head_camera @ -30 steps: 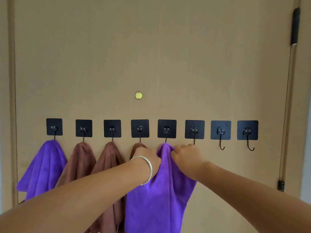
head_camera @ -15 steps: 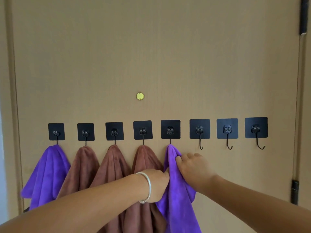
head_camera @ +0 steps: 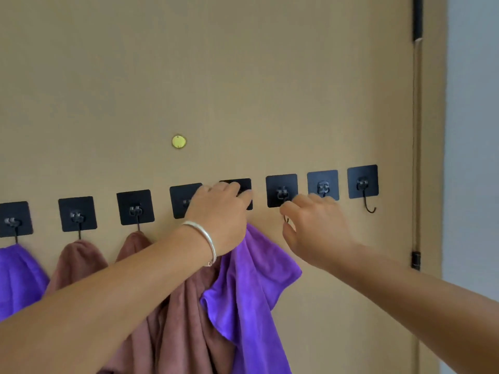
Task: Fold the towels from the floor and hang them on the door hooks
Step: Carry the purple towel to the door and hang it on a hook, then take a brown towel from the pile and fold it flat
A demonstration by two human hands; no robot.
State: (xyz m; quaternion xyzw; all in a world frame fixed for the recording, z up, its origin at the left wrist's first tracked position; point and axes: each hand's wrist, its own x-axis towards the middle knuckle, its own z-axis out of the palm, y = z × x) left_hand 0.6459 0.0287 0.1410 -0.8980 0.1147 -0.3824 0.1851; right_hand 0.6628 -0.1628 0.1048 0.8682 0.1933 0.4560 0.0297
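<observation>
I see my left hand [head_camera: 220, 211], with a silver bangle [head_camera: 204, 238] at the wrist, resting loose-fingered on the fifth black square adhesive hook [head_camera: 244, 191] of the tan door [head_camera: 243, 76], where the purple microfibre towel [head_camera: 251, 287] hangs. My right hand [head_camera: 313, 228] hovers relaxed and empty, just right of it, by the sixth hook [head_camera: 281, 190]; brown towels [head_camera: 81, 260] hang to the left.
</observation>
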